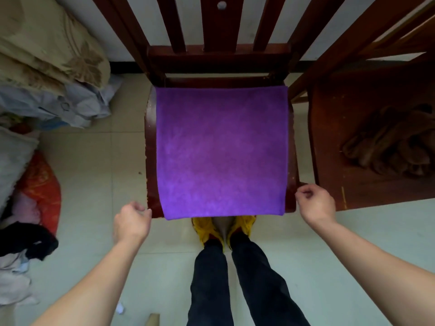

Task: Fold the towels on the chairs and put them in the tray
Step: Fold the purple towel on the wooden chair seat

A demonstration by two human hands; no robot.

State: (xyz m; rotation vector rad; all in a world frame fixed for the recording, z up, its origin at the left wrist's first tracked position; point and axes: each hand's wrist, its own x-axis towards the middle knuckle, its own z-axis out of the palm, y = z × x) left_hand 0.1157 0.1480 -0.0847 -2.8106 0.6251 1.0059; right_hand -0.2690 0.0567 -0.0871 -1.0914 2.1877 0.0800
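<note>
Looking down on a purple towel (pixel 221 151) spread flat over the seat of a dark wooden chair (pixel 150 147). Covers nearly the whole seat, leaving only narrow strips of wood bare at left and right. Reaches the back rail at the far edge and hangs slightly over the front rim.

Standing close on the right, a second wooden chair (pixel 329 149) with a crumpled brown cloth (pixel 395 142) on its seat. To the left, past a strip of pale tiled floor (pixel 94 161), a heap of soft things: beige patterned bedding (pixel 47 48), pale blue cloth (pixel 70 100), a red bundle (pixel 42 184), a black garment (pixel 28 241). Right under the towel's front edge, yellow shoes (pixel 202 228) with toes partly hidden by the overhang, dark trousers (pixel 259 278) below them.

Evenly purple with a soft nap and faint lighter patches. Smooth, no creases showing, edges straight, front corners square.

Left hand (pixel 131 222) just off the front left corner of the seat, back upward, fingers loosely curled with the thumb near the forefinger, gripping nothing and clear of the towel. Right hand (pixel 315 203) beside the front right corner, curled just as loosely, also empty and not touching the towel. Bare forearms reaching in from both lower corners.
</note>
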